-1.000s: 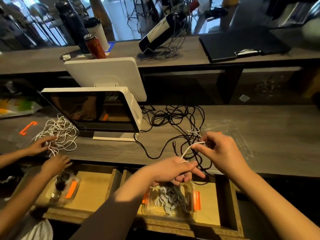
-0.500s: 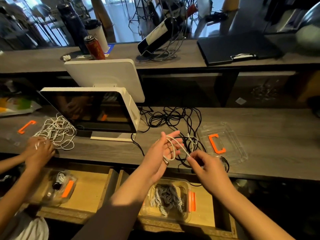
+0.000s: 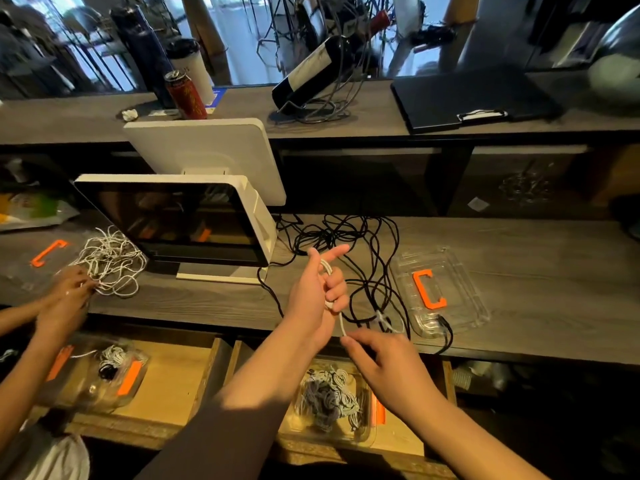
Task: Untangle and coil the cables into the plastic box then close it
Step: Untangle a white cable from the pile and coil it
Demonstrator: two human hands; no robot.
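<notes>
Now coiling white cable (image 3: 327,271) over the counter (image 3: 519,271).
Left hand (image 3: 313,299) raised, grip curled round the white loops, index finger straight; right hand (image 3: 384,362) below, grip pinching the cable's free end. Black cable (image 3: 353,237) tangled just behind. Plastic box (image 3: 332,400) in the drawer beneath, coils inside; clear lid (image 3: 460,289) lying to the right.

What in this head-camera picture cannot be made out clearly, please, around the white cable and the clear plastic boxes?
- How many turns of the thin white cable wrap the left hand: its curled fingers cover them.
- The near corner of the clear plastic box with coiled cables: the right hand and forearm hide it.
- Whether the white cable's tail runs into the black cable tangle: too thin and blurred.
- The clear plastic lid with the orange clip: its edges blur into the counter.
</notes>
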